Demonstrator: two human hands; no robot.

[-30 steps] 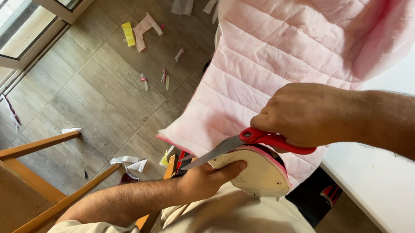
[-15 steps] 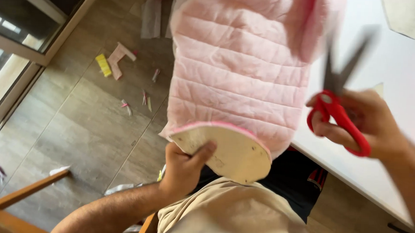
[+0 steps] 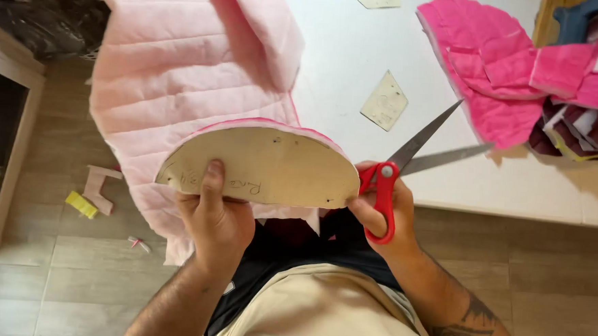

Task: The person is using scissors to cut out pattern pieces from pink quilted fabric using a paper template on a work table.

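**Supervisor:** Report the hands and the workpiece.

**Operator:** My left hand pinches a half-round cardboard template against the pale pink quilted fabric, thumb on the card's face, fingers behind. Both are held up off the tabletop, over the wooden floor. My right hand is closed through the loops of the red-handled scissors; the blades stand parted, pointing away over the tabletop and clear of the fabric.

**Supervisor:** Progress?

**Operator:** By my judgement, the cut is well advanced. The fabric follows the template's curved top edge closely, with a thin pink margin showing. Left of the template and below it, uncut fabric hangs free. Whether the straight bottom edge is cut, I cannot tell; the card hides it.

**Supervisor:** Surroundings?

**Operator:** Bright pink quilted pieces are heaped at the tabletop's far right, a smaller card pattern lies flat, and offcuts lie on the floor.
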